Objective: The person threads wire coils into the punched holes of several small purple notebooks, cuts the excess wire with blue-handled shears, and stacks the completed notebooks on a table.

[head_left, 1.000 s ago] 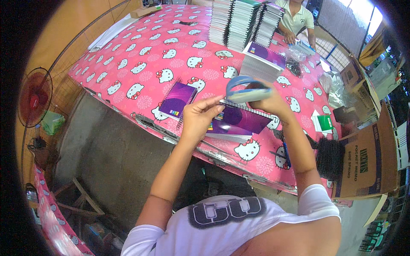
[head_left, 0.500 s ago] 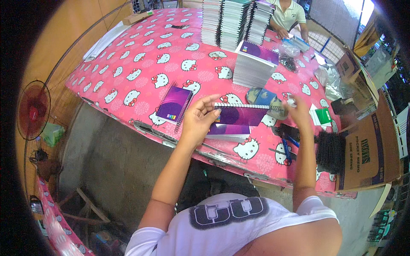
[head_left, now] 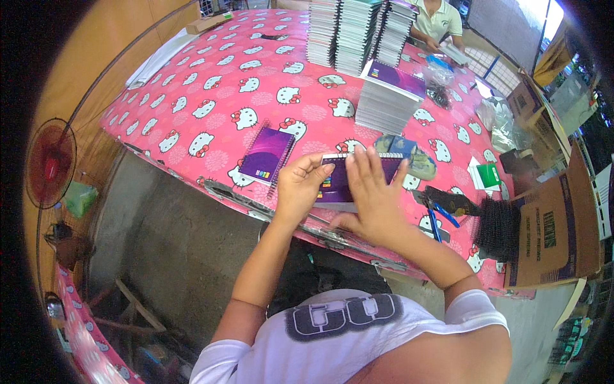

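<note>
My left hand [head_left: 299,185] pinches the upper left corner of a purple-covered notebook [head_left: 336,178] between thumb and fingers. A row of holes or coil loops runs along its white far edge. Across its cover lies my right hand [head_left: 374,195], fingers stretched out and pressing flat near that edge. Under the notebook is a small stack of loose pages [head_left: 342,207], mostly hidden by my hands. To the left rests a purple spiral notebook [head_left: 267,153] with a black coil. A camouflage-patterned cloth item [head_left: 412,159] lies just beyond my right fingers.
Blue-handled pliers [head_left: 437,224], black coils [head_left: 497,230] and a cardboard box [head_left: 553,224] are at right. A page stack [head_left: 387,109] and tall spiral-bound stacks [head_left: 353,41] stand farther back on the pink table cover [head_left: 217,118]. A co-worker [head_left: 441,25] handles papers across.
My right hand has come leftward from beyond the notebook's right end and now lies on its cover. My left hand keeps its grip. The co-worker has lifted a pale item.
</note>
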The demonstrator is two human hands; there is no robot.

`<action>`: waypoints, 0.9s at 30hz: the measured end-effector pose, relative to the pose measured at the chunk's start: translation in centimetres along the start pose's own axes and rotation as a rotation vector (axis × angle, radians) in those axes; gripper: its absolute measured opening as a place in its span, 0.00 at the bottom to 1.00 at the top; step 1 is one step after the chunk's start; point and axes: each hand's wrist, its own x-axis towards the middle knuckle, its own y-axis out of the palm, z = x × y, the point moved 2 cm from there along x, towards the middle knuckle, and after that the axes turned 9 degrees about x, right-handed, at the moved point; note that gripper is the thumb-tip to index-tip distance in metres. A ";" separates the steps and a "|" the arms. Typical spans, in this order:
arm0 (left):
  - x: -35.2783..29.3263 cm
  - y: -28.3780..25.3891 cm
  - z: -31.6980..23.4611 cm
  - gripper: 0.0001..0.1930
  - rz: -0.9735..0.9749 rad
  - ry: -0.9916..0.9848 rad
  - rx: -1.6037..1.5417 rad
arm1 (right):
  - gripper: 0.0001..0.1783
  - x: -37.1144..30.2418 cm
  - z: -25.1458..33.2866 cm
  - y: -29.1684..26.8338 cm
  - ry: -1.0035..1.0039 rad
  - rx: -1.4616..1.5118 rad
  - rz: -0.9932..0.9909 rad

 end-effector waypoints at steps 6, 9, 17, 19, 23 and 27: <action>-0.4 -0.2 -1.0 0.12 0.024 0.057 -0.076 | 0.23 3.1 -0.5 -4.6 -0.055 0.248 -0.120; -0.6 -0.3 -1.7 0.12 0.031 0.157 0.087 | 0.17 4.0 -1.0 -3.7 -0.045 0.351 -0.055; -2.3 -1.2 -1.7 0.15 -0.051 0.124 0.134 | 0.15 5.0 -0.9 -5.7 -0.027 0.427 0.286; -2.2 -1.1 -1.7 0.15 -0.066 0.087 0.098 | 0.16 5.4 -0.5 -6.9 -0.071 0.405 0.357; -2.1 -0.5 -1.9 0.15 -0.084 0.074 0.228 | 0.19 6.3 -1.3 -3.8 -0.079 0.241 0.543; -1.9 -0.9 -1.8 0.15 -0.130 0.088 0.225 | 0.22 7.0 -0.6 -3.7 -0.057 0.208 0.582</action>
